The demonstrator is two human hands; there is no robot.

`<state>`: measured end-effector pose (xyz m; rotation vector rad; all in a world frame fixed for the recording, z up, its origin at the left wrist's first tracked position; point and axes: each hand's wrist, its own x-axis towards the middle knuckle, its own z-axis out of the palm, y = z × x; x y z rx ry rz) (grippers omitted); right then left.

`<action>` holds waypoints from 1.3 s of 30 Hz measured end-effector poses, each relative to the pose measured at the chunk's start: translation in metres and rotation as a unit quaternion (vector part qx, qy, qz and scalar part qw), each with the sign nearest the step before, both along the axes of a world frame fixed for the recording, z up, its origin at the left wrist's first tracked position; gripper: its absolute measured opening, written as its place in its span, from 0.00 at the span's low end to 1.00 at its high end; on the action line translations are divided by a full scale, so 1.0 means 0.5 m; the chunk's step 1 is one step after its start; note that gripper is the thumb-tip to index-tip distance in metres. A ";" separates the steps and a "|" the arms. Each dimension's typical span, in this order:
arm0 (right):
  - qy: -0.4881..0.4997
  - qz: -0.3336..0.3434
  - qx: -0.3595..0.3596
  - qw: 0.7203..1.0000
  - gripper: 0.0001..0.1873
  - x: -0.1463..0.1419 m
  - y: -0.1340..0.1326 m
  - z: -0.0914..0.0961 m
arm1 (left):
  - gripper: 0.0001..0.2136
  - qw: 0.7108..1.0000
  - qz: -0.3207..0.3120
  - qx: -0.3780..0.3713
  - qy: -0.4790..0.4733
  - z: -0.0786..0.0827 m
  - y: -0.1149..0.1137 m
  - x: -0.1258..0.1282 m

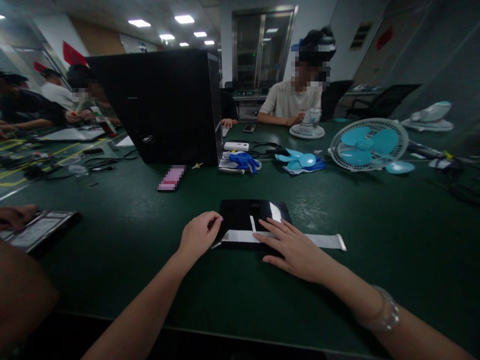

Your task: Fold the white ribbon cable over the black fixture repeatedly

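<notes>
A flat, glossy black panel [236,212] lies on the green table in front of me. Across its near side runs a white ribbon cable [325,241], whose right end sticks out past the panel. A short white strip [252,224] stands up the panel's middle. My right hand [287,245] rests palm down with fingers spread, its fingertips on the cable and panel. At the panel's left edge, my left hand [200,232] is closed in a pinch, near the cable's folded left end; what it holds, if anything, is hidden.
Beyond the panel stand a large black case [168,110], a pink phone [172,178], keys [197,165], blue gloves [245,162], blue fan blades [300,159] and a caged fan [365,145]. A co-worker [290,100] sits opposite. At left, another person's hand [17,216] touches a flat device [45,227].
</notes>
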<state>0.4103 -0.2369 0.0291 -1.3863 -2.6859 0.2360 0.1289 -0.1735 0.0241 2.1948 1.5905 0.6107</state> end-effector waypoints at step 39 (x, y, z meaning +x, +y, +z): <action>-0.024 -0.058 -0.087 0.994 0.43 0.079 0.033 0.006 | 0.14 0.999 0.012 -0.018 -0.028 0.015 -0.004 -0.002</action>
